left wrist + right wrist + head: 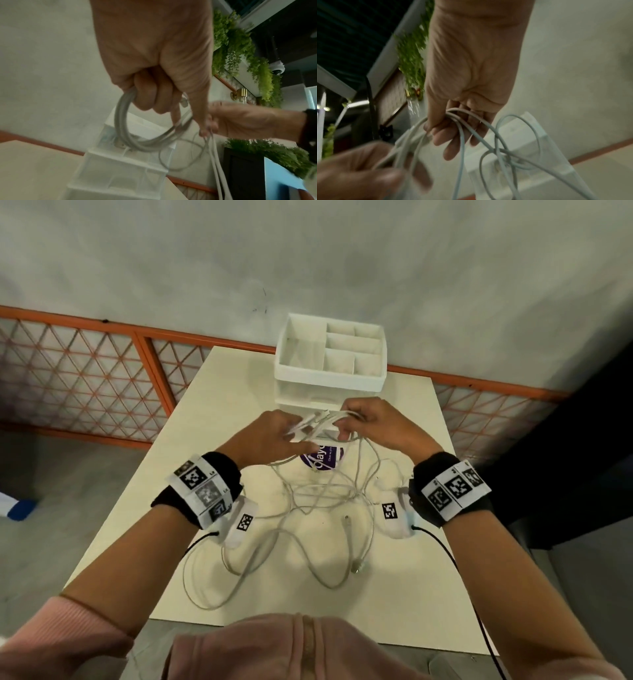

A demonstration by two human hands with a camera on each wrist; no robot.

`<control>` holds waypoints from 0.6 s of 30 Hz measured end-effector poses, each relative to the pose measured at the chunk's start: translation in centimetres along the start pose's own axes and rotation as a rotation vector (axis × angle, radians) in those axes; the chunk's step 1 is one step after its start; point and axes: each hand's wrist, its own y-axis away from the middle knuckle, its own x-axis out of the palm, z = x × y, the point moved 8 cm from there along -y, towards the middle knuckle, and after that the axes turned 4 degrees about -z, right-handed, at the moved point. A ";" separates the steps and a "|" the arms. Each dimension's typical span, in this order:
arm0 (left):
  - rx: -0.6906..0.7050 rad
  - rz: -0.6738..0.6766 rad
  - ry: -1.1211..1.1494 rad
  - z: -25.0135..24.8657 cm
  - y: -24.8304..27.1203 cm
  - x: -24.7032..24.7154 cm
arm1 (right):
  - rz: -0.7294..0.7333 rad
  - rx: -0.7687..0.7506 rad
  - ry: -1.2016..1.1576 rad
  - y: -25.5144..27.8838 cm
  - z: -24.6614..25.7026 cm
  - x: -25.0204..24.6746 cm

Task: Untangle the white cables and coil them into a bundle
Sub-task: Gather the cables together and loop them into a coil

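— While both hands are raised over the desk (212, 405), the left hand (270, 436) and right hand (373, 422) hold white cables (318, 422) between them; the rest trails across the desk before a white organizer (329, 371).
— And at the left wrist?
— Its fingers (150, 92) curl round a coiled loop (130, 135).
— The right?
— Its fingers (447, 135) hook several strands (462, 135), knotted below.

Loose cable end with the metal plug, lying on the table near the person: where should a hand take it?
Pinch the white cable just behind its metal plug, coming from above: it lies flat on the cream table, clear of the tangle.
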 end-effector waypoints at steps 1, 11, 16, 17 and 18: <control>0.004 -0.004 0.024 -0.1 -0.2 0.3 | 0.005 -0.004 -0.047 -0.1 0.6 -0.3; 0.098 -0.493 0.055 -0.7 -0.4 -6.3 | 0.174 0.201 0.048 1.1 -5.5 0.3; 0.039 -0.604 0.064 1.5 -0.1 -6.0 | 0.185 0.213 0.245 0.7 -6.0 -1.6; 0.011 -0.597 0.041 2.1 -0.1 -6.1 | 0.173 0.217 0.201 0.7 -6.1 -2.0; -0.037 -0.566 0.001 3.0 -0.3 -6.1 | 0.155 0.211 0.152 0.8 -5.8 -2.4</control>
